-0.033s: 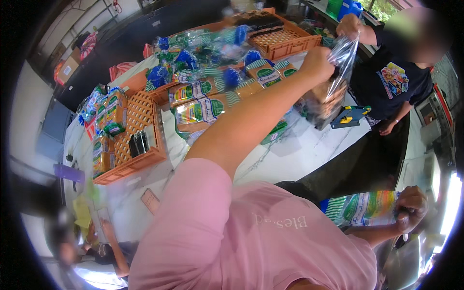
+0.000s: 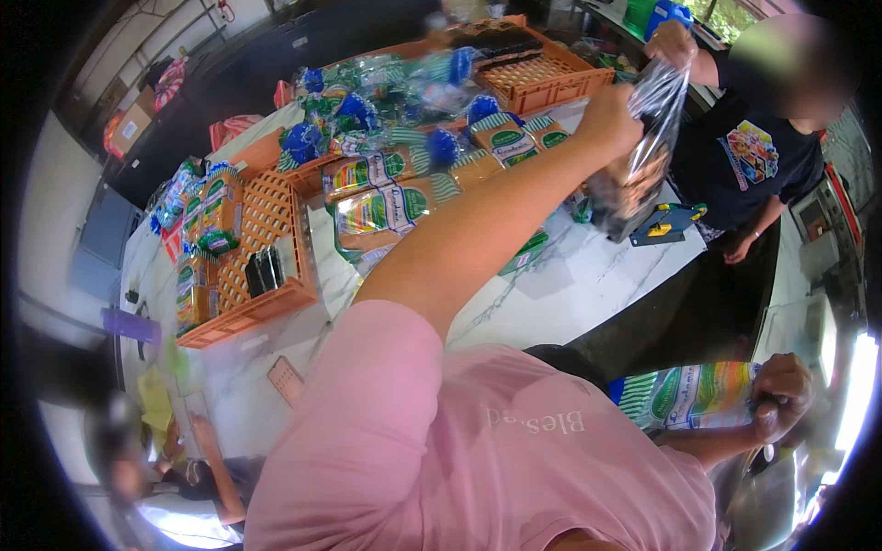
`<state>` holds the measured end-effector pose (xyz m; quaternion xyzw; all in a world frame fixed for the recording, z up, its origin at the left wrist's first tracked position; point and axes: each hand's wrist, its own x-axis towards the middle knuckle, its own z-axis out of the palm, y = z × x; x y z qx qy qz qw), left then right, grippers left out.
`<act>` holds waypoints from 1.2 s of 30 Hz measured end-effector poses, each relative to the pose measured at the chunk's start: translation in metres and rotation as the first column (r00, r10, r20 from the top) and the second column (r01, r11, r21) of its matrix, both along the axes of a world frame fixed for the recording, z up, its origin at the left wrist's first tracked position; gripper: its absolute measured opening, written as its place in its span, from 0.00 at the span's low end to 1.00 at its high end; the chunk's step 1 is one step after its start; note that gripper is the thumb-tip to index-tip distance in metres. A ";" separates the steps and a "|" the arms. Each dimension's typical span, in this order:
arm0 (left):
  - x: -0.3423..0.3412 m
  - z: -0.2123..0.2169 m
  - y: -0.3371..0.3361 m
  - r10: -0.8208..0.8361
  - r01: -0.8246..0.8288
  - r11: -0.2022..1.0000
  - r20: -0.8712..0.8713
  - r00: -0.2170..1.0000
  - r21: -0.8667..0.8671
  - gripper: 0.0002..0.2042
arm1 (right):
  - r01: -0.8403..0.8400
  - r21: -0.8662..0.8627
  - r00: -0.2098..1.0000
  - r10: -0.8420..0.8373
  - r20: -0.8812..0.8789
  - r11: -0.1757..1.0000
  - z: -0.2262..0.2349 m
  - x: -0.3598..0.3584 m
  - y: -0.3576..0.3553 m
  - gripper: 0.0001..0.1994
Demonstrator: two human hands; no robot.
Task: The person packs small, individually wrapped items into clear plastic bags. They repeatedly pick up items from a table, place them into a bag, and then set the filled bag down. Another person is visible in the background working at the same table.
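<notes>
L hand [image 2: 612, 121] pinched clear bag [image 2: 637, 174] at approx. 2 o'clock, near its top; co-worker's hand [image 2: 672, 46] held it higher. R hand [image 2: 783, 395], approx. 4 o'clock, clasped a wrapper [image 2: 687, 395]. Gentle, even tension prob. suited the bag best.

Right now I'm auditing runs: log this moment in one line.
left hand: holds clear bag; co-worker's hand: grips bag's top; right hand: holds printed bag; crates: on table
</notes>
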<state>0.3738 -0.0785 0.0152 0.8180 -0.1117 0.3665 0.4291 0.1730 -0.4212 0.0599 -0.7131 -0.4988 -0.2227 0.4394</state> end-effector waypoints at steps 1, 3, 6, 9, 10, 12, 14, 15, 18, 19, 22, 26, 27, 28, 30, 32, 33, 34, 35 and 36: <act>-0.005 0.000 -0.005 0.046 -0.036 0.996 0.135 0.990 -0.078 0.26 | 0.012 0.040 0.999 -0.013 0.045 0.999 -0.003 0.006 0.005 0.21; -0.032 0.013 -0.017 -0.033 0.021 0.999 0.256 0.966 0.049 0.38 | 0.111 0.250 0.991 -0.127 0.049 0.962 -0.015 0.013 -0.004 0.19; -0.089 -0.013 -0.035 -0.614 0.612 0.790 0.043 0.788 0.045 0.55 | -0.113 0.502 0.956 0.232 -0.181 0.857 -0.003 0.030 0.012 0.16; -0.157 -0.048 -0.024 -0.655 0.771 0.637 -0.507 0.560 0.028 0.48 | -0.091 0.689 0.986 0.163 -0.039 0.719 0.010 0.056 0.066 0.16; -0.159 -0.053 -0.020 -0.615 0.760 0.649 -0.605 0.506 -0.025 0.42 | -0.019 0.744 1.000 0.016 0.012 0.668 0.014 0.063 0.090 0.16; -0.154 -0.069 -0.006 -0.477 0.587 0.805 -0.689 0.546 -0.092 0.26 | 0.125 0.805 0.963 -0.267 0.043 0.580 0.025 0.069 0.147 0.17; -0.147 -0.051 0.030 -0.389 0.162 0.916 -0.714 0.582 -0.366 0.19 | 0.219 0.795 0.924 -0.382 0.017 0.566 0.019 0.076 0.202 0.18; -0.138 -0.051 0.051 -0.511 0.035 0.746 -0.538 0.670 -0.665 0.17 | 0.161 0.798 0.979 -0.198 -0.054 0.581 0.008 0.073 0.237 0.19; -0.119 -0.047 0.132 -0.512 0.182 -0.206 0.264 0.818 -0.961 0.13 | -0.015 0.156 1.000 0.019 -0.025 0.988 -0.056 0.095 0.287 0.56; -0.128 -0.036 0.142 -0.481 0.250 -0.144 0.289 0.828 -0.957 0.14 | -0.009 -0.017 0.992 0.007 -0.124 1.000 -0.069 0.089 0.308 0.59; -0.132 -0.066 0.155 -0.436 0.056 -0.135 0.110 0.893 -0.989 0.14 | -0.181 -0.009 0.949 0.172 -0.265 0.983 -0.125 0.096 0.365 0.55; -0.165 -0.118 0.210 -0.379 0.145 0.105 0.095 0.920 -0.984 0.17 | -0.258 -0.187 0.942 0.205 -0.264 0.948 -0.145 0.128 0.406 0.34; -0.182 -0.124 0.219 -0.299 0.022 0.297 -0.071 0.952 -0.955 0.18 | -0.277 -0.172 0.935 0.224 -0.275 0.945 -0.170 0.154 0.413 0.31; -0.201 -0.131 0.229 -0.181 -0.130 0.462 -0.236 0.955 -0.878 0.19 | -0.306 -0.156 0.924 0.253 -0.285 0.939 -0.184 0.173 0.424 0.29; -0.245 -0.144 0.253 -0.024 -0.327 0.580 -0.418 0.908 -0.746 0.20 | -0.124 0.048 0.965 0.132 -0.226 0.991 -0.177 0.200 0.455 0.21; -0.277 -0.171 0.279 0.175 -0.461 0.644 -0.470 0.865 -0.610 0.17 | 0.010 0.095 1.000 -0.009 -0.010 0.995 -0.179 0.249 0.487 0.22; -0.293 -0.176 0.287 0.267 -0.536 0.629 -0.491 0.829 -0.563 0.15 | 0.025 0.128 0.999 -0.027 0.019 0.991 -0.168 0.257 0.508 0.22; -0.307 -0.177 0.294 0.375 -0.618 0.590 -0.502 0.780 -0.520 0.12 | 0.034 0.166 0.998 -0.042 0.044 0.985 -0.158 0.263 0.530 0.23; -0.317 -0.172 0.302 0.415 -0.684 0.557 -0.555 0.721 -0.472 0.12 | 0.051 0.125 0.998 -0.055 0.025 0.991 -0.164 0.275 0.553 0.22; -0.325 -0.163 0.309 0.455 -0.744 0.519 -0.601 0.657 -0.420 0.12 | 0.064 0.085 0.998 -0.066 0.009 0.994 -0.172 0.287 0.574 0.22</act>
